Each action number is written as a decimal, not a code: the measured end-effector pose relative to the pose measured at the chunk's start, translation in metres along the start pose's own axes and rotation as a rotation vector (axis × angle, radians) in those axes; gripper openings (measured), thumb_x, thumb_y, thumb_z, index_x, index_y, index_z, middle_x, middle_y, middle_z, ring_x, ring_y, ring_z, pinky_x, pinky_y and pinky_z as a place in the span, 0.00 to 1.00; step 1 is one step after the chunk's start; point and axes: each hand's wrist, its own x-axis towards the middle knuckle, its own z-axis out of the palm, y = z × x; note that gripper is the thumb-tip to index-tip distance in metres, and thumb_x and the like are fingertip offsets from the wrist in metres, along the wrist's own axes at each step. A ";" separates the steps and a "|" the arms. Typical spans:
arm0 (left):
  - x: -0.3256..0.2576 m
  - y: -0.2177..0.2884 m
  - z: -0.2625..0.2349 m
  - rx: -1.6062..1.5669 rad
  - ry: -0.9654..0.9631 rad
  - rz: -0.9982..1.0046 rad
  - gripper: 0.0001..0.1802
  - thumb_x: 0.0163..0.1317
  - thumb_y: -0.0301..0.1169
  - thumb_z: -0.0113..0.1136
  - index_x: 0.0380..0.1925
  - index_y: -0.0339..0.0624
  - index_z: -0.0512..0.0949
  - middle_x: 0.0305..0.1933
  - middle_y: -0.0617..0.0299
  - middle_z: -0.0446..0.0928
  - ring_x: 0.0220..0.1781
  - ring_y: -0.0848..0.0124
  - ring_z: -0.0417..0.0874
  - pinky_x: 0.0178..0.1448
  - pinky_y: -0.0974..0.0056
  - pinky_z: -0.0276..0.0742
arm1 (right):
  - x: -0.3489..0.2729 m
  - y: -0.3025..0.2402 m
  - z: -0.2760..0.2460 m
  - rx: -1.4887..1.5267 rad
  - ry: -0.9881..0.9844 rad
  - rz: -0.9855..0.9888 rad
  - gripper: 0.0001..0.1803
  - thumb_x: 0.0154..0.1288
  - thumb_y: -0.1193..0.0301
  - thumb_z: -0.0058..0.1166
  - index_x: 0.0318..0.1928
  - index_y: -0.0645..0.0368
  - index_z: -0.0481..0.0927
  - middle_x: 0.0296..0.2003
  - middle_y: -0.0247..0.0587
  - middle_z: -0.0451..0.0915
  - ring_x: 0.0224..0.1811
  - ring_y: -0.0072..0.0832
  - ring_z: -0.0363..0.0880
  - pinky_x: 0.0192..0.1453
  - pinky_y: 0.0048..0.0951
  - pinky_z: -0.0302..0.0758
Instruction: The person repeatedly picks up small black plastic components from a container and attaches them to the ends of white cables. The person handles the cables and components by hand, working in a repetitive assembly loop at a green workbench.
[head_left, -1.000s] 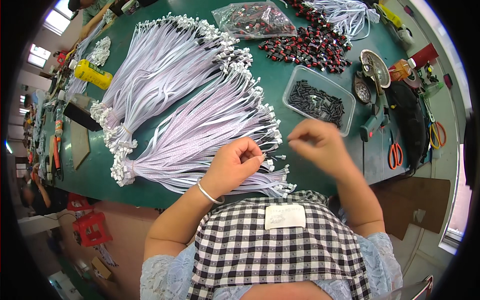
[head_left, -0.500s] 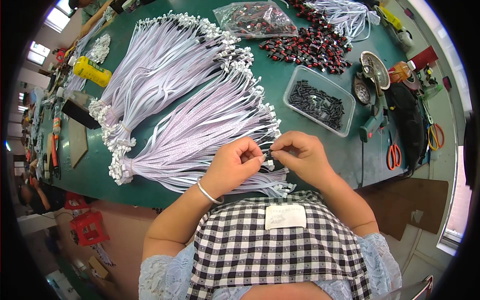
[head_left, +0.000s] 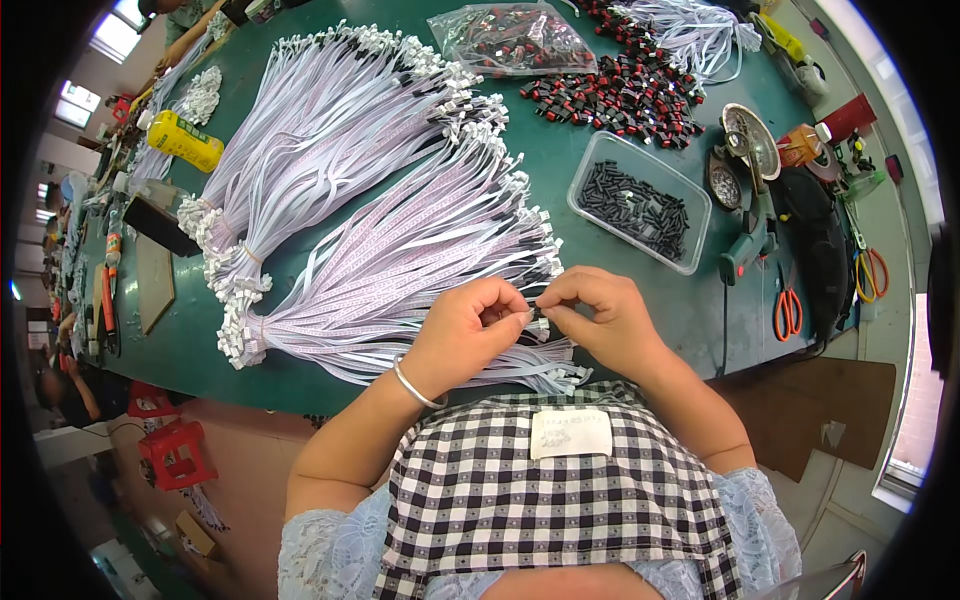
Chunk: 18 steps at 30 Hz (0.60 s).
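Note:
My left hand (head_left: pixel 474 330) is closed in a pinch at the tip end of the near bundle of flat white cables (head_left: pixel 400 260). Close beside it, my right hand (head_left: pixel 598 312) is also pinched, its fingertips almost meeting those of the left. Whatever lies between the fingertips is too small and covered to name. Beneath both hands, the cables fan out toward small white connectors (head_left: pixel 570 378), with short black sleeves near some ends. Right of the bundle, a clear plastic box (head_left: pixel 706 235) holds many small black tube pieces (head_left: pixel 635 205).
A second cable bundle (head_left: pixel 320 140) lies farther back. Black-and-red parts (head_left: pixel 635 100) are heaped near a clear bag (head_left: pixel 510 38). At right are a green glue gun (head_left: pixel 745 250), a metal dish (head_left: pixel 750 140) and orange-handled scissors (head_left: pixel 788 312). A yellow bottle (head_left: pixel 185 142) lies at left.
My right hand has shifted slightly left, bringing its fingertips nearer to the left hand's. The left hand stays almost where it was.

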 end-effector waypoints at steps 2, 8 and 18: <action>0.000 0.000 0.000 0.111 0.020 0.084 0.08 0.57 0.26 0.62 0.36 0.36 0.77 0.30 0.66 0.77 0.32 0.78 0.77 0.37 0.72 0.73 | 0.001 -0.001 -0.001 -0.041 -0.022 -0.001 0.07 0.56 0.80 0.56 0.37 0.60 0.82 0.30 0.38 0.79 0.29 0.25 0.78 0.30 0.24 0.73; -0.008 -0.006 -0.005 0.299 -0.023 0.383 0.15 0.55 0.25 0.62 0.44 0.38 0.77 0.38 0.58 0.77 0.41 0.67 0.80 0.44 0.65 0.76 | 0.001 -0.002 -0.005 -0.034 -0.079 0.062 0.07 0.56 0.80 0.56 0.36 0.61 0.82 0.30 0.39 0.78 0.28 0.25 0.77 0.31 0.24 0.73; -0.009 -0.010 -0.005 0.631 0.164 0.504 0.21 0.52 0.21 0.61 0.48 0.43 0.75 0.32 0.61 0.78 0.32 0.65 0.79 0.41 0.62 0.74 | 0.006 -0.009 -0.003 -0.235 -0.170 -0.111 0.07 0.54 0.78 0.54 0.35 0.62 0.81 0.32 0.45 0.80 0.34 0.40 0.79 0.39 0.35 0.76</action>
